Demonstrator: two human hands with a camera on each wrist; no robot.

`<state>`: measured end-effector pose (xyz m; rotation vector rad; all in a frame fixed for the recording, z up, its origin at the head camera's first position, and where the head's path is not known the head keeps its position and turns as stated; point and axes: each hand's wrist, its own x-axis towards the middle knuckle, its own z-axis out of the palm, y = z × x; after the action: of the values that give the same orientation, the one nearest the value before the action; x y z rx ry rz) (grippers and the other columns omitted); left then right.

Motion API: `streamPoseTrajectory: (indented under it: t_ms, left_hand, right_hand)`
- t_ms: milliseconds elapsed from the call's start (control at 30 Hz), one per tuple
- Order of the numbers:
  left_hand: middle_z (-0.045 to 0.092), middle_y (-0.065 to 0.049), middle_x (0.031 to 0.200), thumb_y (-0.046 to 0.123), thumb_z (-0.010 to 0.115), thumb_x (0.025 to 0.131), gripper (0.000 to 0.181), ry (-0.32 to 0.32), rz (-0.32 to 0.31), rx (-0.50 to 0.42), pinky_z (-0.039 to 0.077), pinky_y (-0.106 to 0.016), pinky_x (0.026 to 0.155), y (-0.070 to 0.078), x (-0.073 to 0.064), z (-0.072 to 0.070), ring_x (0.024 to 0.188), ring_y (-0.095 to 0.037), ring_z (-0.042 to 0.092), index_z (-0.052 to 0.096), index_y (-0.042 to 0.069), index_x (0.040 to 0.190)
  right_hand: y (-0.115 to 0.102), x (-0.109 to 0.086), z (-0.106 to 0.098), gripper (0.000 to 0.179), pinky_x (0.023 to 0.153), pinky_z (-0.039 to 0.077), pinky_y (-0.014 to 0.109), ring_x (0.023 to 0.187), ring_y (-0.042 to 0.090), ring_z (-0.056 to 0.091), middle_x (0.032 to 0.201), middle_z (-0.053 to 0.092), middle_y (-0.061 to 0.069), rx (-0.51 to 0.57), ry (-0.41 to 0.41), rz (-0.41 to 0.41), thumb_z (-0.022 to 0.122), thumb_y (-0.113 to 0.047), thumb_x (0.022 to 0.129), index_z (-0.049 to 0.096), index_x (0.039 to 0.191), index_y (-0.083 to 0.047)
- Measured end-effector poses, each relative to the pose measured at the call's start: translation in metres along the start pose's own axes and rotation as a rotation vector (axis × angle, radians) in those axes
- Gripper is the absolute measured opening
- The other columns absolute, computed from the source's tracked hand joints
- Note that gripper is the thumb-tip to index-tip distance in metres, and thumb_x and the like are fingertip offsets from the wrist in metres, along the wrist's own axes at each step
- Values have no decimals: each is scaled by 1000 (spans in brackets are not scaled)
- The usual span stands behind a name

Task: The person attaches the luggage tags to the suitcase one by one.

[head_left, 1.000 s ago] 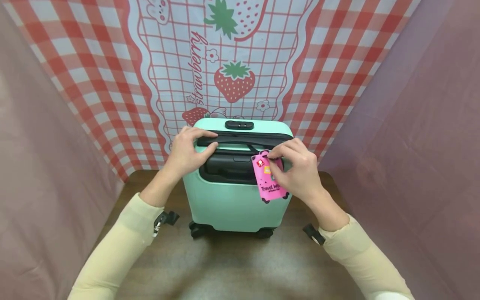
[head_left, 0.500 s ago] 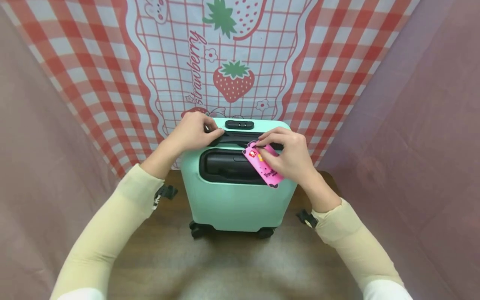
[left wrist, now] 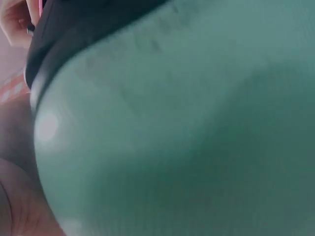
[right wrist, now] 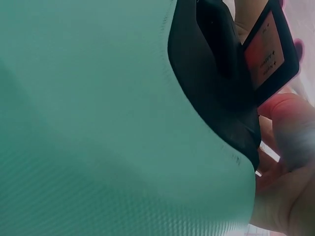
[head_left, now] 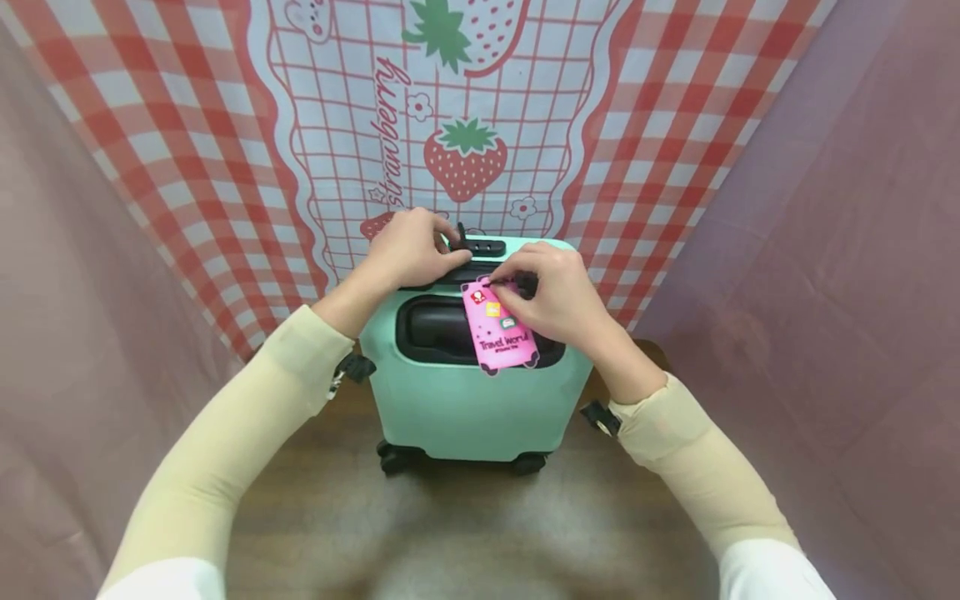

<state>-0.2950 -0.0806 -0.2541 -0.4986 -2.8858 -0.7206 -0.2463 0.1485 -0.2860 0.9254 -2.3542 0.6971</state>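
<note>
Centrally, a right hand (head_left: 551, 287) pinches a pink luggage tag (head_left: 497, 343) before a mint-green suitcase (head_left: 480, 408); a left hand (head_left: 416, 246) is at its top, grip impossible to tell. Only the right-wrist view shows the tag's black-framed reverse (right wrist: 266, 53).

Small fabric-walled booth arranged about a single work surface; whether it stands in a home, a laboratory or a shop cannot be told. At twelve o'clock in the head view, a printed cloth (head_left: 465, 100) with red-and-white gingham sides, a grid-patterned middle panel, strawberries and the word "strawberry" forms the back wall, while a plain, dusky-pink left sheet (head_left: 67, 350) at nine o'clock and a similar right sheet (head_left: 810, 317) at three o'clock close the flanks. At six o'clock, the wood-grain tabletop (head_left: 480, 533) forms the base.
</note>
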Motion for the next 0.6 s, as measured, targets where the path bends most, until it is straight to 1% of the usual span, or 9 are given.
streamPoseTrajectory:
  t_ms: [100,200,300,400,500,600]
  left_hand:
    - [81,-8,111,33,75,98,30,37,69,-67,57,-43,95,2,0,4,104,-24,73,80,11,117]
    - [81,-10,113,24,74,100,21,66,140,-157,58,-42,98,3,-2,8,106,-24,76,78,7,111]
    - [81,-13,112,18,72,101,17,97,206,-245,60,-41,99,4,-6,13,107,-26,78,74,6,112]
    - [81,-14,111,13,72,100,17,148,256,-306,62,-41,96,3,-10,18,105,-27,80,73,5,115]
    - [82,-15,110,9,73,99,17,191,280,-331,63,-41,93,1,-12,21,102,-28,81,77,4,114]
    - [82,-15,109,8,73,98,16,196,279,-328,64,-40,91,-1,-12,24,100,-27,81,81,3,111]
  right_hand:
    - [0,5,3,13,86,58,43,89,22,70,94,79,7,1,-4,-18,84,-17,90,84,100,-10]
    - [0,9,6,13,83,60,42,87,23,69,92,78,8,15,5,-26,83,-16,90,83,100,-7]
    - [1,14,9,14,82,61,42,85,23,70,92,77,10,43,22,-36,82,-15,90,81,99,-5]
    - [3,19,11,13,82,62,41,83,22,71,92,77,10,81,36,-51,81,-14,90,80,99,-4]
    - [5,23,13,11,82,63,40,81,20,72,90,76,9,117,51,-68,80,-12,90,80,98,-4]
    - [7,24,15,9,80,62,39,79,19,70,88,75,8,149,73,-81,78,-11,89,79,96,-5]
